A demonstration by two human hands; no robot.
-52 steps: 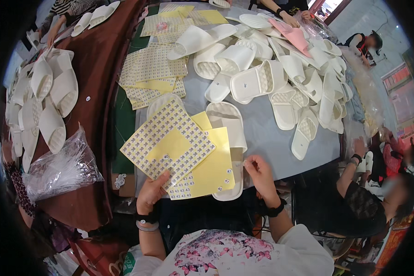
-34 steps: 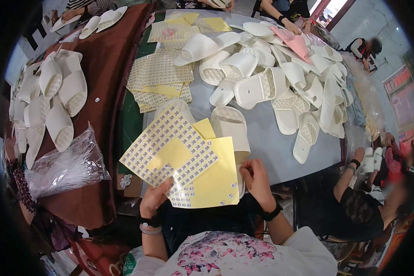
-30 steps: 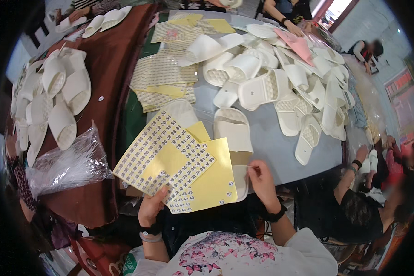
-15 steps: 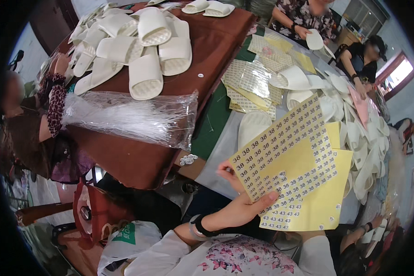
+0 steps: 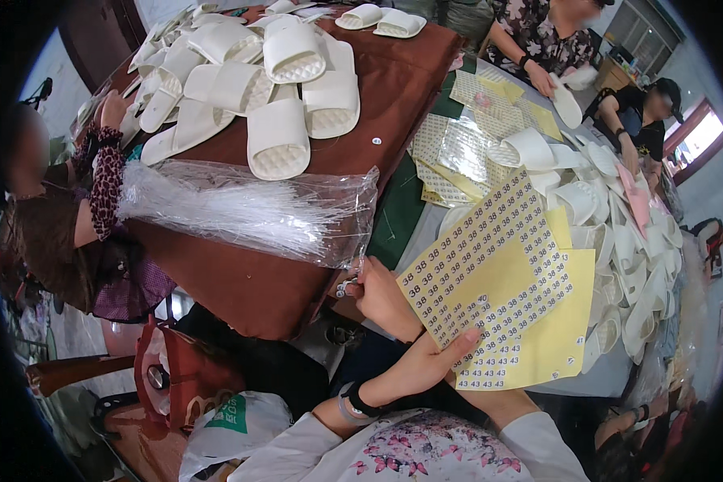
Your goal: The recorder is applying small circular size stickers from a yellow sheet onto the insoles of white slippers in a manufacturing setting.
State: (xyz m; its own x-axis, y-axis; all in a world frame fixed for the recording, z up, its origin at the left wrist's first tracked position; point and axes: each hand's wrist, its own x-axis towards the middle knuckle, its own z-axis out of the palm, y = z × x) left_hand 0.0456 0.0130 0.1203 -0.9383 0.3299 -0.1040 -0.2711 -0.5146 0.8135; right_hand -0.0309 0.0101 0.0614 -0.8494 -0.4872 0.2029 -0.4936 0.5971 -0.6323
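Note:
My left hand [image 5: 432, 360] grips several yellow sticker sheets [image 5: 490, 281], fanned out, with rows of small round white stickers and bare yellow patches. Its thumb lies on top of them. Crossing beneath the left forearm and the sheets, my right hand [image 5: 384, 299] reaches left to the corner of the brown table. There its bent fingers close beside a small cluster of round white stickers [image 5: 347, 287]; what they pinch, if anything, I cannot make out. Just above those fingers ends a clear plastic bag [image 5: 249, 213] of thin white strands.
White slippers [image 5: 277, 143] are heaped on the brown table [image 5: 225, 277], with more slippers [image 5: 610, 241] piled at the right. More sticker sheets [image 5: 466, 153] lie beyond my hands. One co-worker's hand [image 5: 541, 83] holds a slipper; another person's patterned sleeve [image 5: 107, 185] is at the left.
My right hand has come out from behind the sheets and moved left to the sticker cluster. The sheets in my left hand have shifted slightly left. A co-worker's slipper has turned and lowered.

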